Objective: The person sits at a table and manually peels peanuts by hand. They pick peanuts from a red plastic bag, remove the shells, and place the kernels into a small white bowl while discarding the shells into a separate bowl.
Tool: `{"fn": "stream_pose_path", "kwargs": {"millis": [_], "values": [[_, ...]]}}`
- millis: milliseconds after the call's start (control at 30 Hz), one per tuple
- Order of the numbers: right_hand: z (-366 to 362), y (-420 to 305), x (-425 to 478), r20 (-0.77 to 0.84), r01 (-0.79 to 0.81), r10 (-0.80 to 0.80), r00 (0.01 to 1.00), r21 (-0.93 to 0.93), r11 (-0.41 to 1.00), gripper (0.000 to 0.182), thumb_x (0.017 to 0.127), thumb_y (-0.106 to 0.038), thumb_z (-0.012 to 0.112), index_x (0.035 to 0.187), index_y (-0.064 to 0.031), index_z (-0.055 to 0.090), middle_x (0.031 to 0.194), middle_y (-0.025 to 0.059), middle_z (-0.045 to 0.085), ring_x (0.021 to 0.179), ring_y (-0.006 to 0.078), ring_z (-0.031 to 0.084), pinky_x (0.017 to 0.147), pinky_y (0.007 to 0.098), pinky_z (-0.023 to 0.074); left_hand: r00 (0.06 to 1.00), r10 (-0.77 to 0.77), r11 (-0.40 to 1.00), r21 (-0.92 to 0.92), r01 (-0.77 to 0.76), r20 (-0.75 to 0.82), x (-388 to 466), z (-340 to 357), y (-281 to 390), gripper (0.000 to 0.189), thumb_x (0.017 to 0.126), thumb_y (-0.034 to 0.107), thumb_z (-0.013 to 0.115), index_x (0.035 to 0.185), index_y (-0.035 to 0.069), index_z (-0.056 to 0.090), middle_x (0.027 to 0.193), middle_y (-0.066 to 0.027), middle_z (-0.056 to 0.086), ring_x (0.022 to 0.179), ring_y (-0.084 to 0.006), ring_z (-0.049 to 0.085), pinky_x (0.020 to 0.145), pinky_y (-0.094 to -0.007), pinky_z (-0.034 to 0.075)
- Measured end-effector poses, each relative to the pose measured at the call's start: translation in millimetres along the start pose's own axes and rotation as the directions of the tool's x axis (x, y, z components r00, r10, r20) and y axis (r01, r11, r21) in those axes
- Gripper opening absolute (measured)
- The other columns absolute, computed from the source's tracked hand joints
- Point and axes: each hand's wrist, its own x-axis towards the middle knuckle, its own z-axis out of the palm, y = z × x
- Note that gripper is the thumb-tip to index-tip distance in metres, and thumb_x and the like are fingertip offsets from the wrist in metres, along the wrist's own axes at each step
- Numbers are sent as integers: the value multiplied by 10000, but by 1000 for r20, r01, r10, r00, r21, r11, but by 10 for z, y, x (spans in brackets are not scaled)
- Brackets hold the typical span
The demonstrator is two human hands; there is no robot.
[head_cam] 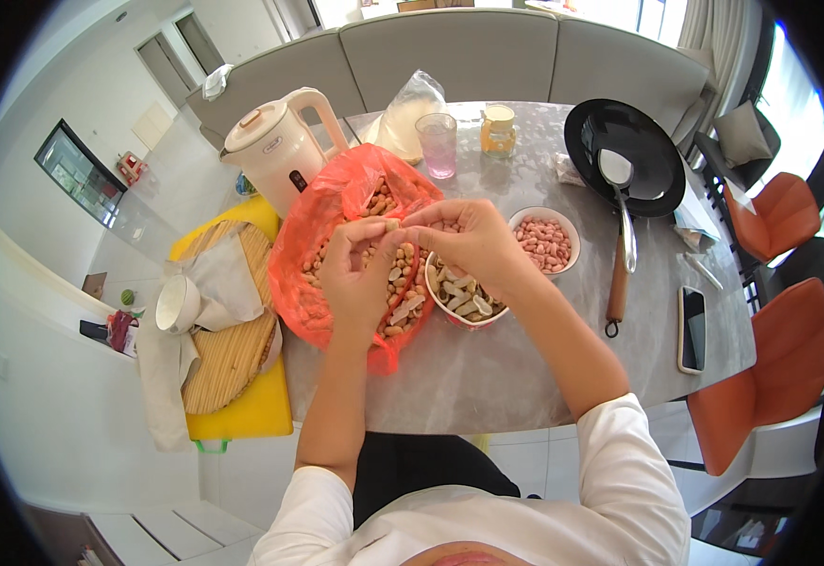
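Observation:
My left hand pinches a peanut between thumb and fingertips. The fingertips of my right hand meet the left ones at that peanut, and most of it is hidden. Beneath both hands lies a red plastic bag, spread open and full of unshelled peanuts. Right of the bag stands a paper tub with broken peanut shells in it, partly behind my right wrist. Beyond the wrist, a white bowl holds pink shelled peanuts.
A cream electric kettle, a pink-tinted glass and a lidded jar stand behind the bag. At right are a black wok, a spatula and a phone. Left lies a wooden board on a yellow board.

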Motion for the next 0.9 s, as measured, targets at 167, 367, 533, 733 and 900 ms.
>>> {"fn": "stream_pose_path", "kwargs": {"millis": [167,367,533,733,900], "values": [[105,41,5,-37,6,-9,999,-94,996,180,902,-102,723,1013,39,741,725,-34,622,679,25,546,606,227,479,996,86,996,-33,-85,30,-117,-44,-148,177,919,-87,680,1076,-9,652,1115,-136,688,1050,-190,679,920,-306,558],[143,51,-18,-6,15,-15,1000,5,1000,171,912,-95,742,1023,34,732,700,-72,566,648,-8,494,566,192,438,996,92,996,4,-92,-12,-136,-101,-212,170,918,-77,691,1067,0,657,1156,-136,672,1081,-178,656,943,-306,538],[142,92,7,-24,47,-46,999,21,999,153,918,-97,748,1010,24,734,721,-73,587,643,-17,486,548,182,397,998,55,996,-74,-54,21,-136,-96,-171,145,937,-72,669,1065,-7,655,1164,-136,662,1088,-176,649,948,-300,533],[88,28,-4,33,16,-17,999,25,1000,135,921,-99,746,980,19,717,737,-73,596,650,-25,478,539,181,367,998,-9,985,-172,20,63,-113,-97,-90,103,960,-62,640,1058,-28,639,1146,-143,662,1032,-158,661,895,-272,550],[65,79,23,51,71,-70,996,-17,997,123,925,-85,738,973,20,693,736,-65,605,639,-26,491,532,172,371,996,-16,986,-164,31,89,-129,-93,-119,92,960,-49,650,1049,-28,638,1132,-125,665,1009,-135,663,862,-256,552]]}}
